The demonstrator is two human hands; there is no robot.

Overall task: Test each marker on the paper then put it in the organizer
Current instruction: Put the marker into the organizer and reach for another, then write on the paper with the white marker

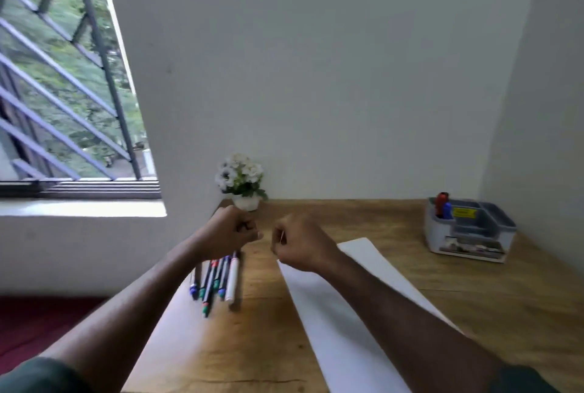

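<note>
Both of my hands are raised above the tabletop (268, 329), in front of the flower pot (246, 202) that stands against the wall; my left hand (229, 233) is curled into a fist, and I see nothing held in its grip; my right hand (300, 241) is likewise curled, its grip drawn tight with a thin pale sliver showing between the fingers, though whether that is a held thing or only a highlight I cannot tell. The markers (218, 279) lie side by side in a loose row on the near side of the flower pot, directly below my left hand, presumably so that hand can take them one at a time; none is in either grip. The paper (331, 313) lies flat to the right of the flower pot and nearer to me, partly under my right forearm, likely placed there so the right hand can draw test strokes on it; no marks are visible on it. The organizer (471, 228) stands far to the right of the flower pot, near the side wall; a red marker (441, 203) and a blue marker (447, 210) stand upright in its left compartment, which suggests the task is under way with most markers untested.
</note>
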